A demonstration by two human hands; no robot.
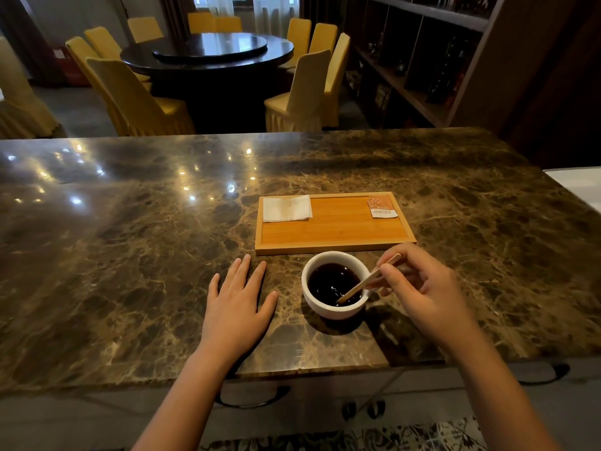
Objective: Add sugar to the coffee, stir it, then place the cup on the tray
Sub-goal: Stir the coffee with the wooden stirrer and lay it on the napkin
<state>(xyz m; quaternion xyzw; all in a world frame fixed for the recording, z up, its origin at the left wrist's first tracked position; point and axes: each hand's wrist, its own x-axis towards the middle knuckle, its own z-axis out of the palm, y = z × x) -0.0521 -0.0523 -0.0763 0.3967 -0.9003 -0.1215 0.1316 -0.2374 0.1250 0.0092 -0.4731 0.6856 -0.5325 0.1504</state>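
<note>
1. the right hand (422,288) is closed in a pinch on a thin wooden stir stick (367,281), thumb and fingers clamped on its upper part.
2. the stick slants down and to the left over the cup rim; its lower tip is dipped in the coffee (331,283).
3. the left hand (235,304) holds nothing; it lies flat, palm down, fingers spread, on the marble counter (130,255), just left of the cup and not touching it.
4. the cup (335,309) is a small white handleless vessel. it stands upright on the counter, just in front of the tray's near edge, not on the tray.
5. contents of the cup: dark coffee, filling most of the bowl, with small highlights on its surface.
6. the tray (335,247) is a shallow rectangular wooden one with a raised rim, lying on the counter beyond the cup.
7. contents of the tray: a folded white napkin (287,208) in the far left corner and an orange-and-white sugar packet (382,206) in the far right corner. the middle of the tray is bare wood.
8. whether the packet is torn open cannot be told.
</note>
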